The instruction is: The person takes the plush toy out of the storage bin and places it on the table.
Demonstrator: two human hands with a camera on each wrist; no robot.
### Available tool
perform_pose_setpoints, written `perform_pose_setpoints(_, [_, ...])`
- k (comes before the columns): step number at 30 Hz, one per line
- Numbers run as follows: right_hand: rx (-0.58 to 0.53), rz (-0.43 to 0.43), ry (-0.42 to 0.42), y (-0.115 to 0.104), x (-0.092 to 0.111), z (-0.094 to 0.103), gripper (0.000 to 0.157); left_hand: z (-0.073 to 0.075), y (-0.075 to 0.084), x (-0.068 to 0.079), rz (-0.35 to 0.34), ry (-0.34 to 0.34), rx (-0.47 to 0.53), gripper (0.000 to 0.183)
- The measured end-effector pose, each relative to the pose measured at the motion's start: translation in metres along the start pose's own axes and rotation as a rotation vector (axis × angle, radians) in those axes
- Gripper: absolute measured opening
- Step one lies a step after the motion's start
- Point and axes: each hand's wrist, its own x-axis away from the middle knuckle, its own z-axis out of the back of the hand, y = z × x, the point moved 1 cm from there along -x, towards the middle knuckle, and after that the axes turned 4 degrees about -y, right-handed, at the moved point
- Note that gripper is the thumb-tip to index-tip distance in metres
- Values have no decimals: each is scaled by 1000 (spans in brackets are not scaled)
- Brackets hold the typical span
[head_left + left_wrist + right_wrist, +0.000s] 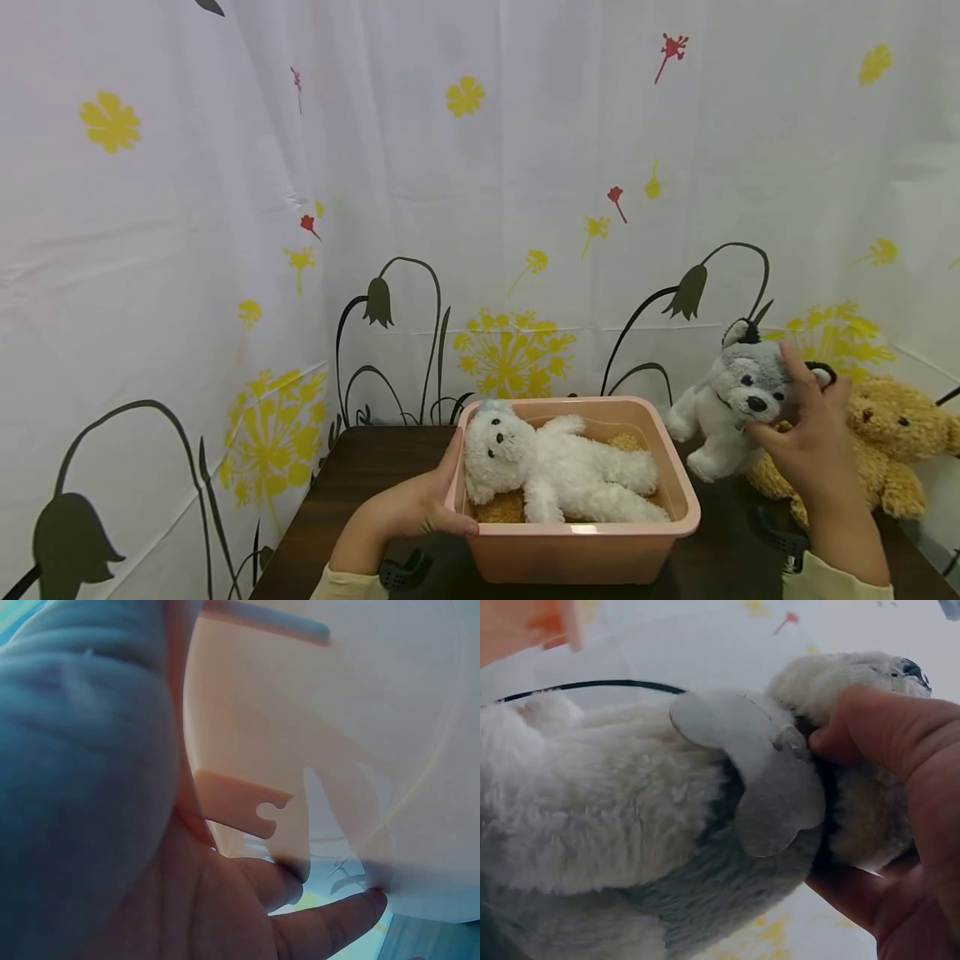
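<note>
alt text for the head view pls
A person's right hand holds a gray-and-white plush dog beside a pink tub containing a white plush bear; the left hand grips the tub's edge. A tan bear is at right.

The tub (576, 557) is smooth plastic, the toy dog (729, 415) fluffy plush.

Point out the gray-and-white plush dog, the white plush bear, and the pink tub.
Gray-and-white plush dog (738, 400): head view, on its face.
White plush bear (564, 472): head view, on its torso.
Pink tub (573, 556): head view, on its near outer wall.
</note>
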Motion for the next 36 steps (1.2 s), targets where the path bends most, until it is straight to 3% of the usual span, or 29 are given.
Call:
perform_pose_setpoints(6, [-14, 65, -92, 14, 0, -27, 91, -2, -5, -1, 0, -7, 7, 153])
perform_pose_setpoints(15, [-20, 73, -233, 33, 1, -66, 90, -1, -3, -2, -8, -7, -17, 153])
perform_pose_setpoints(22, [-47, 17, -354, 35, 6, -80, 87, 0, -2, -3, 2, -8, -37, 154])
perform_pose_setpoints(27, [-50, 57, -276, 33, 5, -85, 84, 0, -2, -3, -2, -6, -22, 154])
perform_pose_setpoints(32, [-89, 108, -190, 42, 3, -90, 108, 1, -1, -2, -5, -7, -26, 154])
perform_pose_setpoints(36, [-51, 25, -201, 47, 5, -86, 104, 0, -1, -1, 11, -2, -53, 154])
